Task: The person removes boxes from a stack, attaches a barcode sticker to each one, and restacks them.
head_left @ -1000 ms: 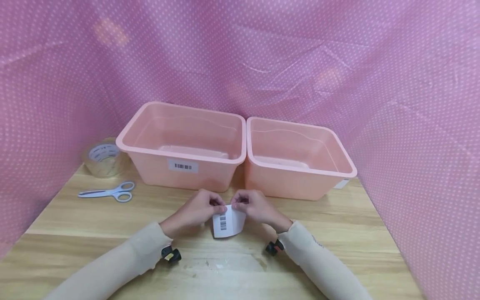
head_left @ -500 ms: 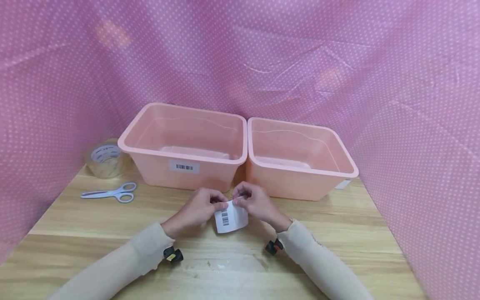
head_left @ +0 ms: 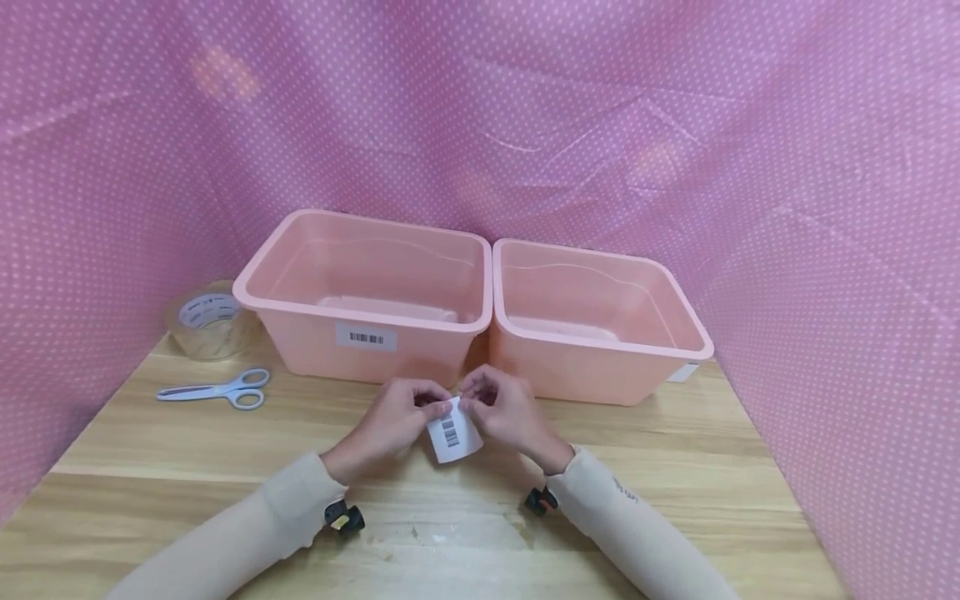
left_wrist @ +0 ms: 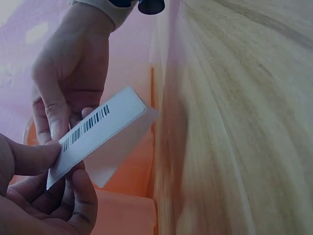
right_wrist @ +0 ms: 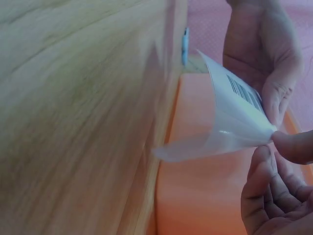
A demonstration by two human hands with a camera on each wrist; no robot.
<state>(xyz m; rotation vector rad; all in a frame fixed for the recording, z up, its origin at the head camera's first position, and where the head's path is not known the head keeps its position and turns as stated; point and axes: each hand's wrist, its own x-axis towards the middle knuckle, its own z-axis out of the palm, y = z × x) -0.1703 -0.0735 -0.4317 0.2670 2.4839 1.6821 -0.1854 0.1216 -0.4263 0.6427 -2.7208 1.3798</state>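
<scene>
A white barcode label [head_left: 452,435] hangs between my two hands, above the table and in front of the bins. My left hand [head_left: 399,417] pinches its upper edge between thumb and fingers, just beside the printed bars. With thumb and fingertips, my right hand [head_left: 510,412] pinches the label's top corner. In the right wrist view a pale, thin backing sheet [right_wrist: 190,147] bends away from the label's printed face, and both meet at the right fingertips. The left wrist view shows the backing sheet [left_wrist: 117,152] behind the label, standing apart from it along the lower edge.
Two pink bins stand side by side behind the hands: the left bin [head_left: 315,354] bears a barcode label on its front, the right bin [head_left: 577,375] a white tag at its right end. Blue scissors [head_left: 217,389] and a clear tape roll [head_left: 213,337] lie at left on the wooden table [head_left: 675,492].
The sheet's right half, earlier spread out toward the right hand, has folded back behind the printed half, so the piece looks narrower. Both hands have stayed nearly in place, still pinching it.
</scene>
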